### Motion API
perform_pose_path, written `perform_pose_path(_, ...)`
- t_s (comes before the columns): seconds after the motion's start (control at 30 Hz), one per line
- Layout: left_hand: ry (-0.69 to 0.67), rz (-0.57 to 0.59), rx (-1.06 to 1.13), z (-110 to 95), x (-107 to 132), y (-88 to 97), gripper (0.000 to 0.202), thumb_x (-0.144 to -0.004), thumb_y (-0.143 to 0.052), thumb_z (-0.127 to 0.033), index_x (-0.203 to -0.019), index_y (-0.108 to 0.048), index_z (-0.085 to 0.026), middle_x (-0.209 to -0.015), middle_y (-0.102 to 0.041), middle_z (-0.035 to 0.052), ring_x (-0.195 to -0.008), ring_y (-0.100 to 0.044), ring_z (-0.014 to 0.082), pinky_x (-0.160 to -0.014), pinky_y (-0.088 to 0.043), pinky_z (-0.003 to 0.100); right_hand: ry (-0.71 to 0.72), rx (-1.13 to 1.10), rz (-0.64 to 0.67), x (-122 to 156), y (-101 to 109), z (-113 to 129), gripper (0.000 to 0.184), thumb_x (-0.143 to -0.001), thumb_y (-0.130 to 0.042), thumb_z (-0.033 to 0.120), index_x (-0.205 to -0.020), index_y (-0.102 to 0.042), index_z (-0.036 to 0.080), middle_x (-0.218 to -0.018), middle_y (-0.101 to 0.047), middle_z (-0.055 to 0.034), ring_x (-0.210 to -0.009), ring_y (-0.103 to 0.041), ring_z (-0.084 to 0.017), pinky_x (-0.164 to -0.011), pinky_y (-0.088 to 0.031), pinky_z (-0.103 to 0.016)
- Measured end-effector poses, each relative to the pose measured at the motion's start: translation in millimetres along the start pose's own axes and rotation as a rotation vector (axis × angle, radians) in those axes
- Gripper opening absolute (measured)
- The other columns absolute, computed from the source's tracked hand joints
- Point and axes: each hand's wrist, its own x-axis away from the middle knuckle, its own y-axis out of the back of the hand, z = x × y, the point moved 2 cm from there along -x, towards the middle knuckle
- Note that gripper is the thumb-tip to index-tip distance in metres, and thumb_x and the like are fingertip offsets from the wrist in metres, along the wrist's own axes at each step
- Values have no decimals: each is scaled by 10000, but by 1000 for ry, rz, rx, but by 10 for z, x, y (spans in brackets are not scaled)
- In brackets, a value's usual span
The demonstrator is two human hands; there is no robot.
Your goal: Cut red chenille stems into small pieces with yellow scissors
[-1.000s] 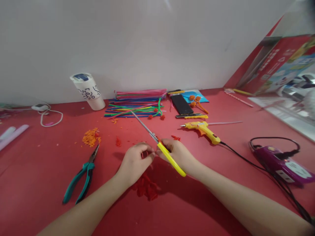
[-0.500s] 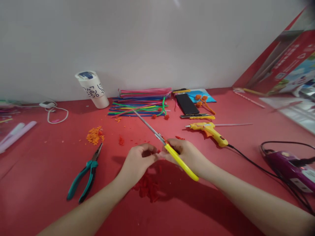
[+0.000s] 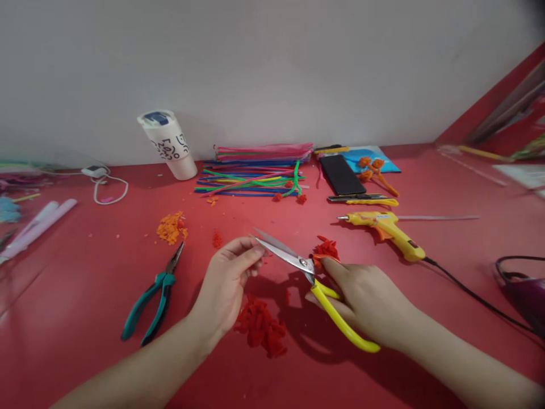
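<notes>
My right hand [image 3: 368, 301] grips a pair of scissors [image 3: 302, 261] by its yellow handles, the blades slightly apart and pointing left. The blade tips reach the fingertips of my left hand [image 3: 230, 278]. Thumb and forefinger of that hand are pinched together; whatever lies between them is too small to make out. Below the blades, a pile of red fuzzy cut pieces [image 3: 261, 326] lies on the table. More red pieces [image 3: 326, 248] show just beyond my right fingers, and tiny red clippings [image 3: 217, 239] lie farther back.
Teal-handled pliers [image 3: 155, 301] lie left, near orange clippings [image 3: 170, 227]. Pipe cleaners [image 3: 251, 179], a phone [image 3: 343, 174] and a white tumbler [image 3: 172, 147] are along the wall. A yellow glue gun [image 3: 389, 230] rests right, its black cord [image 3: 472, 291] running toward the right edge.
My hands have moved apart. The scissors have swung lower and now show parted blades, with their tips by my left fingers. The camera view has shifted slightly left.
</notes>
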Motion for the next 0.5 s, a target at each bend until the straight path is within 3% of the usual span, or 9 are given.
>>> perform_pose_path(0.27, -17, 42, 94, -7, -2, -10, 31, -655, -623, -143, -642, -603, -162, -646, -572, -27, -605, -514, 65, -634, -424, 201, 52, 13, -52, 32, -27, 19, 247, -807, -349, 429, -803, -416, 192, -505, -538, -5, -424, -502, -159, -438, -160, -261)
perform_pose_path(0.5, -23, 86, 144, -11, -4, -4, 38, -679, -612, -125, -657, -623, -154, -652, -582, -24, -611, -526, 57, -644, -436, 181, 72, 49, -95, 19, -33, 31, 243, -813, -346, 401, -850, -424, 174, -481, -534, -1, -414, -509, -167, -431, -160, -260)
